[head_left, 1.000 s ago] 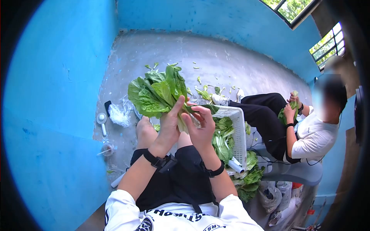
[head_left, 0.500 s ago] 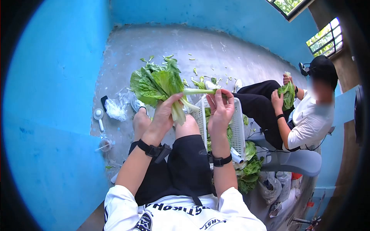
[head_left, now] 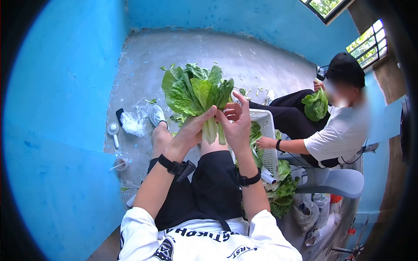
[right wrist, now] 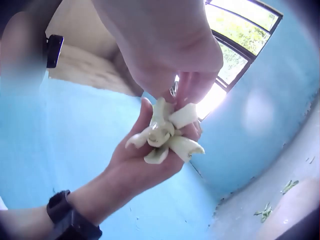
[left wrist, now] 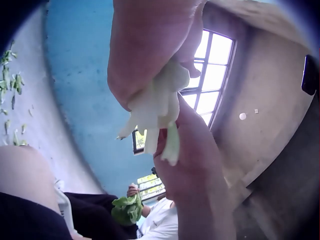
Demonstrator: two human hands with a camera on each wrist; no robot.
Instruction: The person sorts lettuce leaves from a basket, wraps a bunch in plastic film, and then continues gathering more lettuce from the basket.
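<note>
Beside the knee, a white basket point(head_left: 269, 119) holds leafy greens point(head_left: 254, 130).

White printed T-shirt point(head_left: 191, 243), black shorts point(head_left: 204, 195), black wrist straps point(head_left: 174, 166)

Both forearms angle up over the lap, the left hand point(head_left: 188, 132) curled round the vegetable bunch point(head_left: 197, 93) and the right hand point(head_left: 236, 124) (fingers loosely spread) pinching its stalks.
</note>
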